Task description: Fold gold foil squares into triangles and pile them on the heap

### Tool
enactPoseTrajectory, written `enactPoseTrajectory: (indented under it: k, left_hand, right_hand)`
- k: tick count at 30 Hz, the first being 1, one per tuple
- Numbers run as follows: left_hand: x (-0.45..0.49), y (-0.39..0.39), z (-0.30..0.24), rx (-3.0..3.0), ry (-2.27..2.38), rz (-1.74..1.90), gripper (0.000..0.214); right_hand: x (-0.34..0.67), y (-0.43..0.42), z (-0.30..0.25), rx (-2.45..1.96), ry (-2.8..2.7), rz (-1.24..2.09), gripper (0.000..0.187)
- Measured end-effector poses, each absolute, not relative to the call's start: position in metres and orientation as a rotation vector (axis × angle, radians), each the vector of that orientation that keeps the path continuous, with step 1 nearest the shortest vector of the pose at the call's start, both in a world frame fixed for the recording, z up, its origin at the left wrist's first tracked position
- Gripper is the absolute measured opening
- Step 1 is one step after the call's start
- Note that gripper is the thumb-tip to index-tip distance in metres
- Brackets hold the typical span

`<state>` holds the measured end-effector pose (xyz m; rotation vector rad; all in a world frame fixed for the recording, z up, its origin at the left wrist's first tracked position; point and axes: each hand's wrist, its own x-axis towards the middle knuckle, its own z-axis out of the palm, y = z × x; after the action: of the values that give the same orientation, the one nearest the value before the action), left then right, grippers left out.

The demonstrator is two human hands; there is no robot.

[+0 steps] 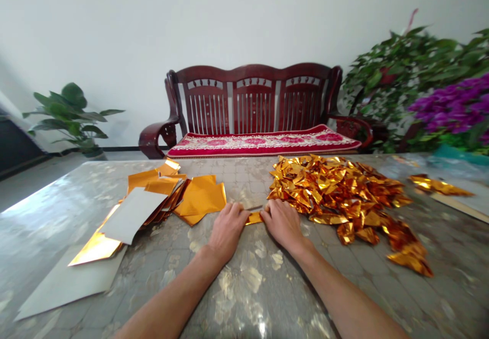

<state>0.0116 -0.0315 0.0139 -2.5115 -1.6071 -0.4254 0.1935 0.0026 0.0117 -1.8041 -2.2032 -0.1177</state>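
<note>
Between my two hands, low over the table (pixel 244 283), is a narrow strip of folded gold foil paper (pixel 254 218). My left hand (pixel 228 227) grips its left end with bent fingers, and my right hand (pixel 281 222) pinches the right end. Both ends are hidden under the fingers. Left of my left hand lie loose flat gold foil sheets (pixel 200 196), some with a pale grey backing sheet (pixel 135 214) showing upward. A large heap of folded gold foil pieces (pixel 324 186) spreads just beyond and right of my right hand.
A few folded pieces (pixel 412 257) trail from the heap toward the right front. At the far right are a board (pixel 462 206) and clear plastic. Behind the table stand a dark wooden bench (pixel 254 99), a leafy plant (pixel 74 117) and purple flowers (pixel 454 104).
</note>
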Motion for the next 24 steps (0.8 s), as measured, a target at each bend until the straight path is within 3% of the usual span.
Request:
enactPoseTrajectory:
  k: [10, 19, 24]
  left_hand:
    - [0.017, -0.049, 0.015, -2.523, -1.372, -0.291, 0.013]
    - [0.026, -0.06, 0.01, -2.634, -1.325, -0.088, 0.026]
    - [0.026, -0.066, 0.007, -2.605, -1.391, -0.178, 0.033]
  right_hand:
    - [0.195, 0.006, 0.013, -1.795, -2.266, -0.168, 0.017]
    - [0.197, 0.009, 0.013, -1.789, -2.313, -0.182, 0.018]
    - [0.197, 0.009, 0.014, -1.78, -2.323, -0.194, 0.018]
